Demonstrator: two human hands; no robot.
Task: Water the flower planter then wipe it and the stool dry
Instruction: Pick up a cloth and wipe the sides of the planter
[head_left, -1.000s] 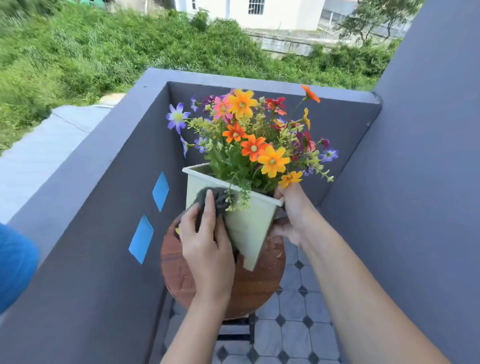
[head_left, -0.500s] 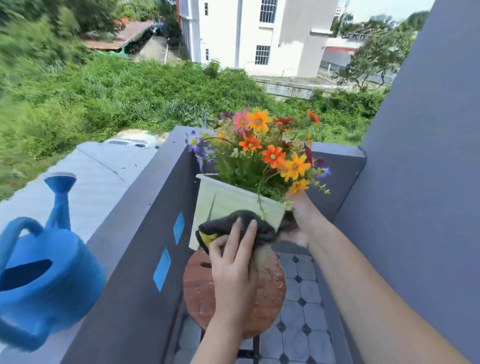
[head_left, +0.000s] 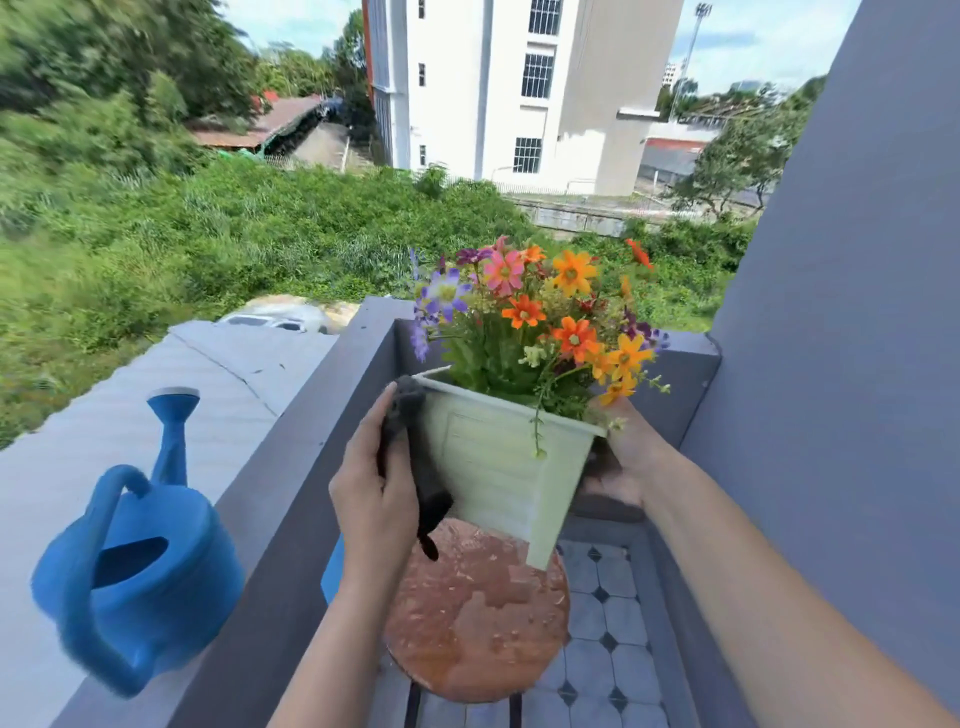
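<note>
A pale green square planter (head_left: 498, 467) full of colourful flowers (head_left: 540, 317) is held tilted above a round reddish wooden stool (head_left: 478, 618). My right hand (head_left: 628, 462) grips the planter at its right rim and side. My left hand (head_left: 374, 493) presses a dark grey cloth (head_left: 415, 457) against the planter's left side, from the rim down past the lower edge. The stool top looks wet and patchy, with drops on it.
A blue watering can (head_left: 135, 561) stands on the grey parapet ledge (head_left: 291, 467) at my left. A grey wall (head_left: 841, 364) rises at the right. The floor under the stool is grey tile (head_left: 608, 623). Beyond the ledge lie greenery and buildings.
The planter has been lifted higher and turned. My left hand with the cloth slid from the front face to the left side. The view tilted up, which brought the watering can into sight.
</note>
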